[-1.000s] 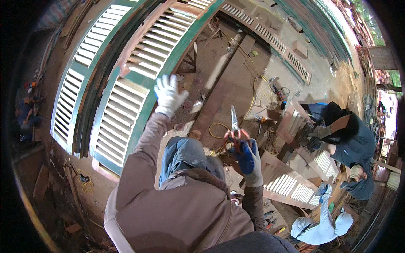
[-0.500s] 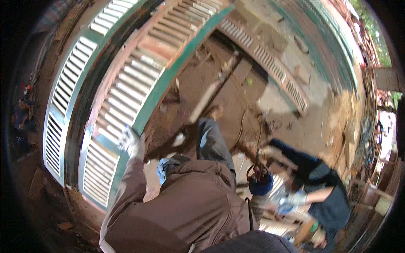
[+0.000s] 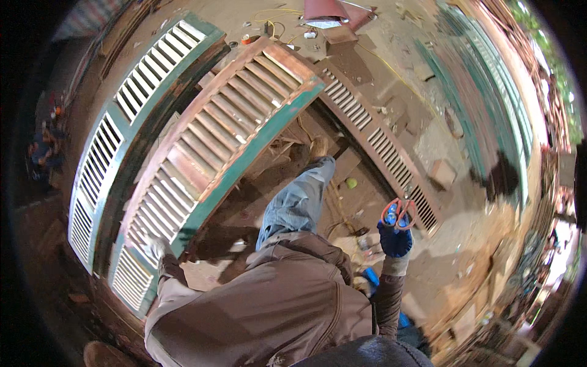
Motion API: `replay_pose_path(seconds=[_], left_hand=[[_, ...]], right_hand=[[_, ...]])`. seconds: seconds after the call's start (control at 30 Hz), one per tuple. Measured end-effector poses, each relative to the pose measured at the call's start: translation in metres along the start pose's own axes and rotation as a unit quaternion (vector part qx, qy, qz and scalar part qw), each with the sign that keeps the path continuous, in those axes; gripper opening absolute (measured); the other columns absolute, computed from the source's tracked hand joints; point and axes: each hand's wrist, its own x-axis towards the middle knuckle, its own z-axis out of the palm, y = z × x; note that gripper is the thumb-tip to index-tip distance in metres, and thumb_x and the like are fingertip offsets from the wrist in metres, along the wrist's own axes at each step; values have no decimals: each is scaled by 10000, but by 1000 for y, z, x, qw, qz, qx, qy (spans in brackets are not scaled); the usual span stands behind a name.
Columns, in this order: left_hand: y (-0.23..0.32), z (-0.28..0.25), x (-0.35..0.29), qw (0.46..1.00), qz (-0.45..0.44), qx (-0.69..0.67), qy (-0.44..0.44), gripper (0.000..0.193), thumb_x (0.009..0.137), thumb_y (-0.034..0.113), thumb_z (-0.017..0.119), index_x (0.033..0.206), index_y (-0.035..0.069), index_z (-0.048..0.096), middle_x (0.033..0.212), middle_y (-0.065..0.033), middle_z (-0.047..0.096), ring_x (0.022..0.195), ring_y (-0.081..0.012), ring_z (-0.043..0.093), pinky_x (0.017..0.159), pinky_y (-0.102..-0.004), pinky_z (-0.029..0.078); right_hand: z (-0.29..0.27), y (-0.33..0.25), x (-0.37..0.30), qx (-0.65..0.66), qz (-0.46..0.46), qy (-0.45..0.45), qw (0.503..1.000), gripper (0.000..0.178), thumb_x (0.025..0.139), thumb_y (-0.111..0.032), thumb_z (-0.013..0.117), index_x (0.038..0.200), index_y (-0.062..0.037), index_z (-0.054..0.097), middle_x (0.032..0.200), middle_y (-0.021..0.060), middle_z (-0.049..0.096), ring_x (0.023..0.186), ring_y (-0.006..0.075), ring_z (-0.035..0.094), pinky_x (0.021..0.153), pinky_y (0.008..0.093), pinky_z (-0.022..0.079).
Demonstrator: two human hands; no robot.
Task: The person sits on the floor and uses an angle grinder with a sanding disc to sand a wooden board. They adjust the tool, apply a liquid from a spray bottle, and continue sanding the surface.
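Observation:
My left hand (image 3: 160, 248), in a pale glove, rests on the green edge and slats of a louvred shutter (image 3: 202, 156); its fingers are partly blurred. That shutter is worn pinkish brown on its face with a green side. In my blue-gloved right hand (image 3: 396, 240) is a pair of scissors (image 3: 400, 214) with red looped handles, held out to the right. Beyond it lies a narrow brown louvred panel (image 3: 385, 153), slanting away from the shutter's far end.
Another green-edged shutter (image 3: 113, 147) stands at the left. Green louvred panels (image 3: 471, 110) lie at the far right. A yellow cord (image 3: 391, 70), a brick-like block (image 3: 442, 174) and scraps litter the dirt floor. My leg (image 3: 299, 192) stands between shutter and panel.
My right hand has swung forward and outward with the scissors. My left hand stays on the shutter. The view has shifted, and the co-worker at the right is mostly out of sight.

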Motion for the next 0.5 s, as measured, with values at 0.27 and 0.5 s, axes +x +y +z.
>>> replay_pose_path(seconds=[0.27,0.5], left_hand=[[526,68,-89,902,266,-261,217,395,781,99,724,1169,92,656,1200,-181,591,1193,-381,510,1019,-496,396],[735,150,-120,950,258,-165,66,677,770,431,755,1375,207,551,1479,-224,403,1356,-507,324,1137,-632,198]], right_hand=[[37,-59,376,-33,34,-77,996,324,999,-406,564,1155,-122,555,957,-32,603,741,147,570,647,296,490],[-101,-105,533,-216,138,40,966,339,1016,-539,464,1105,-225,555,730,-58,465,599,109,484,497,274,417]])
